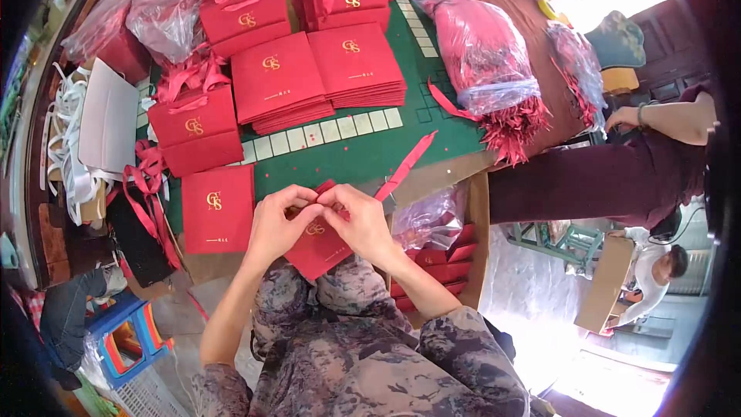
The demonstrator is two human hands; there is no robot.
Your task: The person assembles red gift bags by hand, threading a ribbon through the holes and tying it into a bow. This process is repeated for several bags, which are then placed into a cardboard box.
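My left hand (279, 222) and my right hand (357, 224) meet at the top edge of a red paper bag (316, 253) with a gold logo, held above my lap. The fingers of both hands are closed in a pinch there. What lies right between the fingertips is partly hidden. Past my right hand a red ribbon (409, 164) stretches over the table edge. Left of my left hand lies another flat red bag (218, 220) with the same gold logo.
Stacks of flat red bags (356, 66) stand on the green table mat (301, 162). Beyond are plastic-wrapped ribbon bundles (486, 54). An open carton (480, 239) holding red bags is at my right. A person in dark purple (587, 177) is to the right; another person works farther off.
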